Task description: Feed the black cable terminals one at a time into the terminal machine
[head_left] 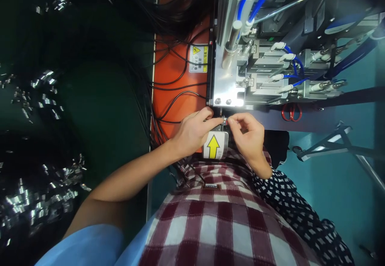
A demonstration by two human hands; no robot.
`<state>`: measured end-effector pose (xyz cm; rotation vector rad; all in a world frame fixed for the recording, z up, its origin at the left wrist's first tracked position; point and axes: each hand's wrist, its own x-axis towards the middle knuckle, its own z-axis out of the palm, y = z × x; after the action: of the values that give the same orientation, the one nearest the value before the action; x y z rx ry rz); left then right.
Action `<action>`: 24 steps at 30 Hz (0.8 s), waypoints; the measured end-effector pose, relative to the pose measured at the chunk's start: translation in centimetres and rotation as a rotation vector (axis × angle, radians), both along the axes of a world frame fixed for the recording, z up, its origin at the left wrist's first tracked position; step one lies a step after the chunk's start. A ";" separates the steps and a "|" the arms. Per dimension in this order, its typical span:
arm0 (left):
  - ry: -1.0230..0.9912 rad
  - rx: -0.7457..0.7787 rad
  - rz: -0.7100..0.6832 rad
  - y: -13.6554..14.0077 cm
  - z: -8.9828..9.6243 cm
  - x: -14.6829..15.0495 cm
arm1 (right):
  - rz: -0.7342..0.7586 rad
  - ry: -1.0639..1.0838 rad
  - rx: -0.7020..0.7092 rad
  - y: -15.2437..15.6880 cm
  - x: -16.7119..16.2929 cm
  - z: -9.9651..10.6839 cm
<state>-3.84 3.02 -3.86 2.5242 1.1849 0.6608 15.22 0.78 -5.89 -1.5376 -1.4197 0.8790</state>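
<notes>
My left hand [195, 133] is at the machine's front edge, fingers curled and the index finger stretched to a small silvery piece with a red spot [225, 120]. From the other side, the thumb and forefinger of my right hand [248, 135] pinch at that same piece. It is too small to name, and my fingers partly hide it. Whatever lies under my left fingers is hidden. Just below both hands sits a white label with a yellow arrow [213, 145]. Above them is the machine's bright metal plate [224, 85].
Black cables [177, 83] cross the orange surface [168, 101] at left. Farther left, shiny metal cable ends [45, 202] lie on a dark green surface. Pneumatic cylinders [267, 59] with blue tubes stand above right. Red-handled scissors [291, 112] lie right of my right hand.
</notes>
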 end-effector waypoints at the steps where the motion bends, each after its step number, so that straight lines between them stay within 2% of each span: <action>1: 0.006 -0.001 -0.003 0.0 0.0 0.0 | 0.010 -0.019 0.021 0.0 -0.1 -0.1; 10: 0.025 0.022 -0.009 -0.1 0.1 0.0 | 0.052 -0.107 0.124 0.1 -0.3 -0.3; 17: 0.057 -0.017 -0.011 0.0 -0.1 -0.1 | 0.030 -0.109 0.125 0.1 -0.5 -0.3; 24: 0.053 0.006 -0.021 0.0 -0.2 -0.2 | 0.011 -0.112 0.075 0.0 -0.6 -0.2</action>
<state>-4.02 3.01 -4.02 2.5702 1.1735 0.5965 14.59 0.81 -6.11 -1.5440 -1.5252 0.7471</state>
